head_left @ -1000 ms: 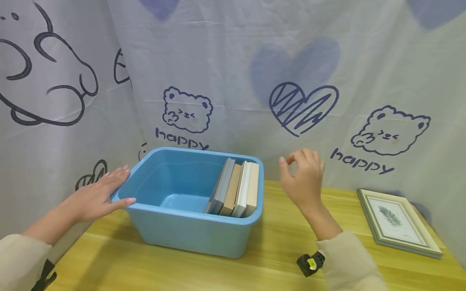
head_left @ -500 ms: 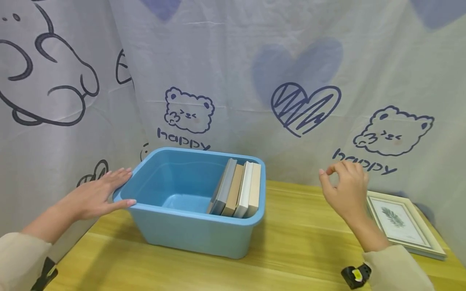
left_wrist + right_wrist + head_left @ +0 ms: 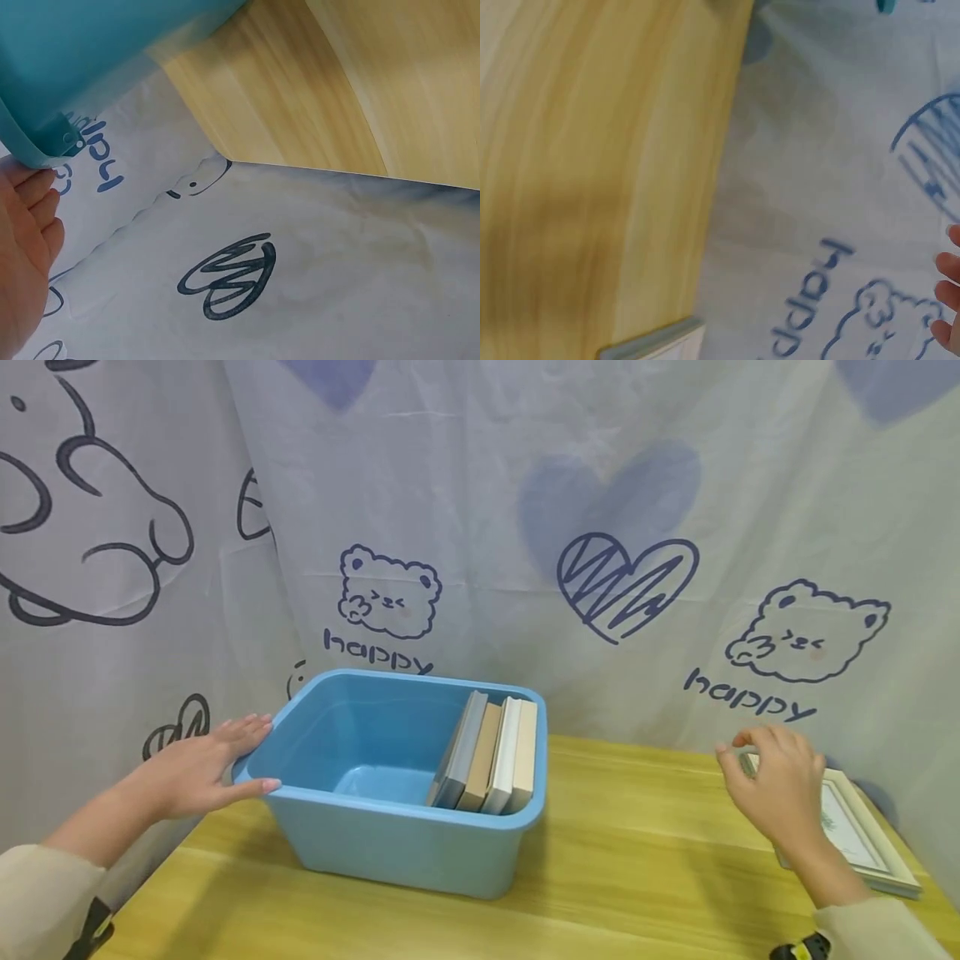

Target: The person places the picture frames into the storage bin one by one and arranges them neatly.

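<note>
My left hand rests on the left rim of a light blue plastic tub, fingers extended along the side and thumb over the near corner. In the left wrist view, its fingers touch the tub's rim. Inside the tub, at the right end, several flat rectangular pieces stand on edge, grey, tan, white and cream, with edges like picture frames. My right hand is above a cream picture frame with a leaf print, partly hiding it. Its fingers are loosely bent and hold nothing.
The wooden table spreads between the tub and the picture frame. A pale curtain with bear and heart drawings hangs behind the table and along its left side. Black wrist cameras are strapped near both sleeves.
My right hand has moved right and somewhat down, from beside the tub to over the picture frame. My left hand stays at the tub's rim, and the tub stands where it was.
</note>
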